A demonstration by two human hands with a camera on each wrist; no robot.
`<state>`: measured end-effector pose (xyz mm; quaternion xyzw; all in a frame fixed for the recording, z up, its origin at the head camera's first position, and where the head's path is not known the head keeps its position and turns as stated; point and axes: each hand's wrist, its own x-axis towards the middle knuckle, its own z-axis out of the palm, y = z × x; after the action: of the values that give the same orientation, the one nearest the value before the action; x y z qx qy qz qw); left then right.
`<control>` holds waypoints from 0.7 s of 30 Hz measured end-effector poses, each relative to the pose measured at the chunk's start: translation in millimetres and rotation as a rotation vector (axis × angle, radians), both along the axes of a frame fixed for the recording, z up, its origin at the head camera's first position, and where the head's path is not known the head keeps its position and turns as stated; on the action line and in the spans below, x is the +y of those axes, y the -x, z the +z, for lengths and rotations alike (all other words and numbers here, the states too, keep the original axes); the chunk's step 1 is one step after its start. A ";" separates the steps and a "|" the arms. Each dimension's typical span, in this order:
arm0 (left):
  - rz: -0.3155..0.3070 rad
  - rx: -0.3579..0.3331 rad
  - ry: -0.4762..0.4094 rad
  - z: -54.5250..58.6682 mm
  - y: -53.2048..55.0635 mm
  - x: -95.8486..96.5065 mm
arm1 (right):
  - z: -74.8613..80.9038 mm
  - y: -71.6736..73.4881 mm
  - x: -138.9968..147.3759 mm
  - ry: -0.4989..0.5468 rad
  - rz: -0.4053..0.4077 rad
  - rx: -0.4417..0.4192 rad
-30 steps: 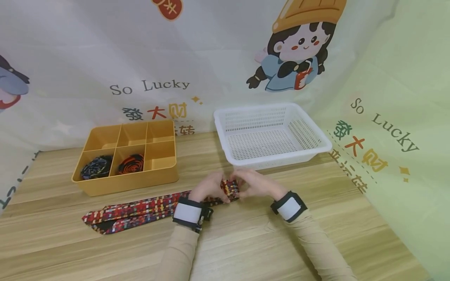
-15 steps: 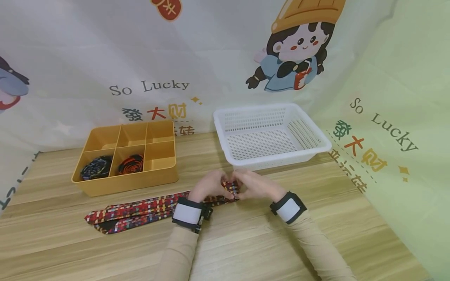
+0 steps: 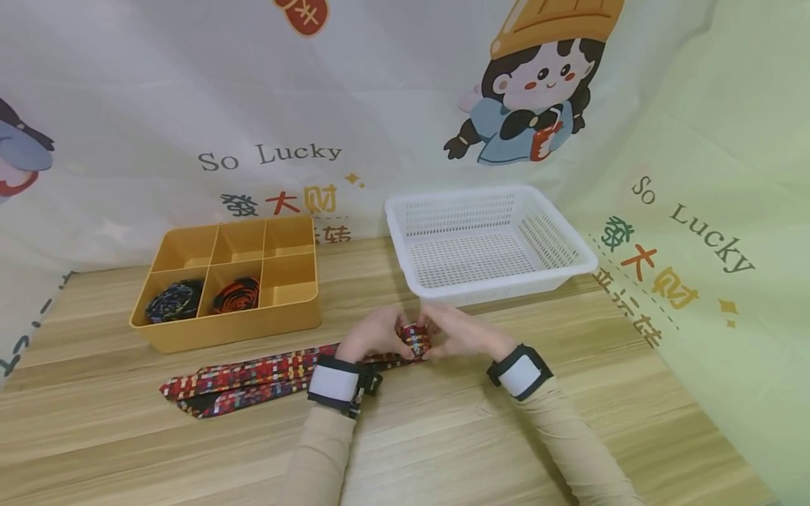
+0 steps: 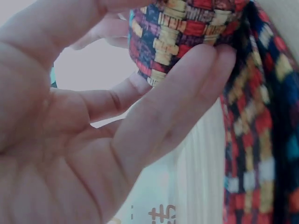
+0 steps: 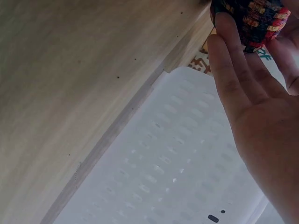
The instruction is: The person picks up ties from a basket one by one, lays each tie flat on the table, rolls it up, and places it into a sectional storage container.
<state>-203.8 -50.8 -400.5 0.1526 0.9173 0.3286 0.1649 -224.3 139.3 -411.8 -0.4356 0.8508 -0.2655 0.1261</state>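
A red, multicoloured woven-pattern necktie lies on the table, its right end wound into a roll. My left hand holds the roll from the left and my right hand from the right, fingers and thumbs curved around it. In the left wrist view, fingers press along the lower side of the roll, and the flat tail hangs beside it. The right wrist view shows fingertips against the roll. The unrolled, doubled length stretches left, partly hidden under my left wrist.
Behind the necktie on the left stands a yellow divided box. Two front compartments hold a dark blue rolled tie and an orange-and-black one. A white plastic basket sits just beyond my hands, against the printed backdrop.
The roll turns between my fingers, and the loose left end of the necktie has slid a little to the right. Box and basket stay where they were.
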 end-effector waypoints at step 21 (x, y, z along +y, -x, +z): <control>-0.012 -0.004 0.024 -7.0 2.7 4.9 | 4.6 -5.9 -2.7 -0.076 -0.001 0.075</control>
<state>-206.5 -45.9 -407.5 0.1554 0.9200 0.3167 0.1706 -218.3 136.7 -407.2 -0.4397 0.8646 -0.2167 0.1104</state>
